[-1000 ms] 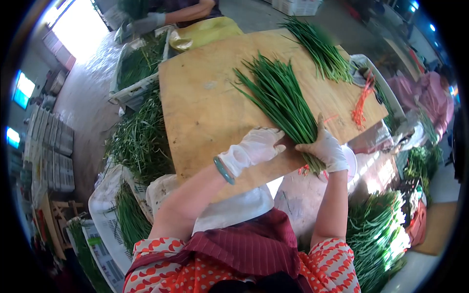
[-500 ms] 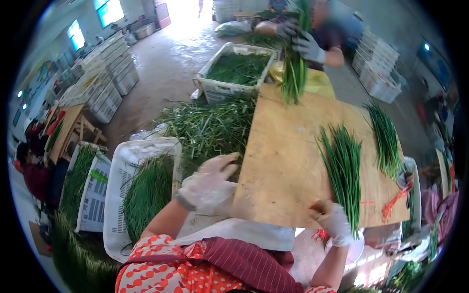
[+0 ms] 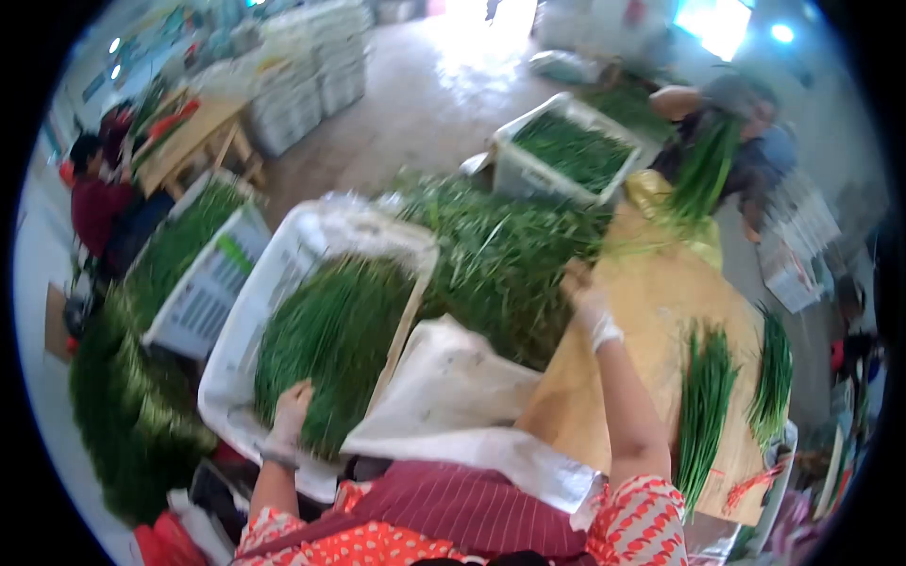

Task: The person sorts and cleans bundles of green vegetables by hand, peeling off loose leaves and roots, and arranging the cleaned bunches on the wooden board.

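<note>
My gloved left hand [image 3: 291,415] is at the near side of a heap of long green chives [image 3: 330,330] in a white plastic crate [image 3: 225,363]. Its fingers look closed together against the stalks. At the left edge of the wooden board [image 3: 623,325], my gloved right hand [image 3: 587,300] reaches out over a pile of loose green trimmings [image 3: 500,255]. Its fingers are somewhat blurred but look stretched out, with nothing seen in them. A bundle of chives [image 3: 706,415] lies on the board, and a second bundle [image 3: 772,377] lies at the right edge.
Red ties [image 3: 753,489] lie at the board's near right corner. A white sheet [image 3: 462,377] drapes between crate and board. Across the board, a person [image 3: 746,141] holds up a chive bunch [image 3: 703,174]. Another filled crate [image 3: 562,179] stands behind the trimmings; a wooden table [image 3: 212,141] is farther left.
My view has turned left. My left hand has moved down to the chives in the crate. My right hand has gone from the board's near edge to its left edge.
</note>
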`<state>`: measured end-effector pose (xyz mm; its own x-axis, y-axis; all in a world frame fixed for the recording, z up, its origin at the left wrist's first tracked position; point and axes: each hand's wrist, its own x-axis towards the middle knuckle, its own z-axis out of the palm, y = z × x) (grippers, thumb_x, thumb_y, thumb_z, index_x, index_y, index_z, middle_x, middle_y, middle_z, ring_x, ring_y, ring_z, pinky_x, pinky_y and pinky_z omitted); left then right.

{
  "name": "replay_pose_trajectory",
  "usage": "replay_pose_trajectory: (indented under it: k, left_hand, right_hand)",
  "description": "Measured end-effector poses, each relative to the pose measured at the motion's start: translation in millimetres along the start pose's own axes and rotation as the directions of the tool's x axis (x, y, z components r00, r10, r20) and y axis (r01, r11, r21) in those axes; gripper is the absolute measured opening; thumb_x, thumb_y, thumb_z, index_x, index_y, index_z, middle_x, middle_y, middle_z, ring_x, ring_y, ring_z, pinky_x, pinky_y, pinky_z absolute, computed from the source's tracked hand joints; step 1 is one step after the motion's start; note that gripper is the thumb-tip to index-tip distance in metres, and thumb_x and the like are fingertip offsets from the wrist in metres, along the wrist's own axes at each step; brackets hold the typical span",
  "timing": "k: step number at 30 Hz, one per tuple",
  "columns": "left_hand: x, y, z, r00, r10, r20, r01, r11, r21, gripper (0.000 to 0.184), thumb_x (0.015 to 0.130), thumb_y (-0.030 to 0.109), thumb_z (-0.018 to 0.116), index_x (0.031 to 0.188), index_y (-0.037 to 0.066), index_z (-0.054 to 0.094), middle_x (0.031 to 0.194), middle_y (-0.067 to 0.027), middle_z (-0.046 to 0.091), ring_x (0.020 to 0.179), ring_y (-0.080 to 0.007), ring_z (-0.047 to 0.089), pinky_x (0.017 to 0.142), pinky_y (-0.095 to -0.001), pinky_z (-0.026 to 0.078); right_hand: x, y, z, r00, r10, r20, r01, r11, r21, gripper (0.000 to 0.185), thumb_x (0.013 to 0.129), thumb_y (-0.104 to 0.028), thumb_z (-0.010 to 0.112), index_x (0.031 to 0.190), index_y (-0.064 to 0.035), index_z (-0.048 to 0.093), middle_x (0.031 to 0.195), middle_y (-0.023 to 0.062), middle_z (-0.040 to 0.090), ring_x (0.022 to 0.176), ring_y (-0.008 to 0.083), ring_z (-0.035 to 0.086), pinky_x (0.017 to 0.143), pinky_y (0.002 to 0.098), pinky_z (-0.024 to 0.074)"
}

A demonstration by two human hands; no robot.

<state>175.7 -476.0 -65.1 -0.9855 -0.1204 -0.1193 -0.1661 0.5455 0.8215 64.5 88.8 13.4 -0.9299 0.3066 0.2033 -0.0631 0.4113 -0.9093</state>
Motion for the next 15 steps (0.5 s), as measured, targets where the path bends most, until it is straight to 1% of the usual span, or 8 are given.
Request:
replay_pose_trajectory:
  k: [1, 2, 4, 5, 6, 9, 12, 15]
  left_hand:
    - [-4, -7, -5, 1.0, 0.018, -0.013, -0.018, 1.0, 0.008, 0.038, 0.084, 0.024, 0.051, 0.109, -0.005, 0.058, 0.105, -0.0153, 0.062, 0.098, -0.0205, 0.057, 0.086, -0.0292, 0.042]
    - [-4, -21, -10, 0.997, -0.076, 0.017, 0.075, 0.997, 0.015, 0.039, 0.085, 0.026, 0.05, 0.109, -0.003, 0.058, 0.112, -0.0199, 0.058, 0.107, -0.0289, 0.054, 0.093, -0.0326, 0.039]
    - [-6, -36, -24, 0.994, -0.104, 0.018, 0.103, 0.994, 0.046, 0.038, 0.085, 0.026, 0.05, 0.109, -0.001, 0.058, 0.111, -0.0197, 0.058, 0.105, -0.0284, 0.055, 0.091, -0.0321, 0.041]
    - [-8, -43, -28, 0.98, -0.197, -0.034, 0.199, 0.977, 0.074, 0.038, 0.085, 0.025, 0.05, 0.11, -0.001, 0.058, 0.11, -0.0192, 0.059, 0.104, -0.0281, 0.056, 0.09, -0.0321, 0.041]
    - [-8, -59, -31, 0.985, -0.161, -0.067, 0.168, 0.978, 0.121, 0.037, 0.084, 0.024, 0.051, 0.111, -0.001, 0.057, 0.109, -0.0182, 0.06, 0.103, -0.0274, 0.056, 0.09, -0.0318, 0.041]
    - [-13, -101, -42, 0.947, -0.313, -0.078, 0.316, 0.949, 0.022, 0.04, 0.085, 0.022, 0.055, 0.116, -0.002, 0.053, 0.114, -0.0169, 0.058, 0.105, -0.0251, 0.055, 0.091, -0.0304, 0.041]
    - [-27, -133, -46, 0.901, -0.432, -0.045, 0.426, 0.899, -0.101, 0.049, 0.086, 0.021, 0.056, 0.125, -0.005, 0.044, 0.123, -0.017, 0.051, 0.111, -0.0233, 0.05, 0.094, -0.0293, 0.039]
    - [-31, -179, -40, 0.852, -0.519, -0.068, 0.513, 0.854, -0.085, 0.055, 0.081, 0.028, 0.061, 0.124, -0.003, 0.046, 0.127, -0.021, 0.047, 0.119, -0.03, 0.044, 0.101, -0.0351, 0.031]
  right_hand:
    - [13, -24, 15, 0.998, 0.028, -0.058, -0.026, 0.999, 0.029, 0.035, 0.081, -0.01, 0.06, 0.115, -0.0016, 0.055, 0.115, 0.0101, 0.058, 0.106, 0.0177, 0.055, 0.091, 0.0267, 0.0417]
    - [17, -41, 33, 0.999, -0.011, -0.053, 0.02, 0.987, 0.16, 0.031, 0.084, -0.007, 0.056, 0.114, -0.0004, 0.055, 0.114, 0.0099, 0.058, 0.105, 0.0159, 0.054, 0.091, 0.0255, 0.041]
    - [4, -73, 80, 0.995, -0.02, 0.096, 0.0, 0.979, 0.203, 0.03, 0.086, -0.005, 0.054, 0.116, -0.0004, 0.054, 0.114, 0.0094, 0.059, 0.105, 0.0147, 0.054, 0.092, 0.0254, 0.0399]
    - [-8, -70, 103, 0.976, -0.034, 0.215, -0.008, 0.981, 0.192, 0.031, 0.086, -0.006, 0.055, 0.116, -0.0008, 0.054, 0.113, 0.0088, 0.059, 0.104, 0.0146, 0.054, 0.092, 0.0251, 0.0401]
    - [-16, -68, 125, 0.945, -0.054, 0.324, -0.007, 0.983, 0.184, 0.032, 0.086, -0.007, 0.056, 0.117, -0.0011, 0.054, 0.113, 0.0082, 0.059, 0.104, 0.0144, 0.055, 0.092, 0.0249, 0.0402]
    - [-43, -54, 192, 0.835, 0.082, 0.543, -0.129, 0.99, 0.049, 0.027, 0.083, -0.009, 0.06, 0.109, -0.002, 0.06, 0.109, 0.0068, 0.062, 0.098, 0.0131, 0.057, 0.089, 0.0251, 0.0415]
    - [-61, -63, 249, 0.738, 0.166, 0.654, -0.166, 0.984, -0.063, 0.025, 0.083, -0.01, 0.059, 0.107, -0.0025, 0.061, 0.107, 0.0073, 0.063, 0.099, 0.0135, 0.057, 0.089, 0.0252, 0.0412]
    - [-71, -56, 304, 0.655, 0.218, 0.723, -0.251, 0.966, -0.064, 0.028, 0.083, -0.012, 0.06, 0.109, -0.0019, 0.06, 0.105, 0.0084, 0.064, 0.097, 0.0152, 0.059, 0.087, 0.0259, 0.0423]
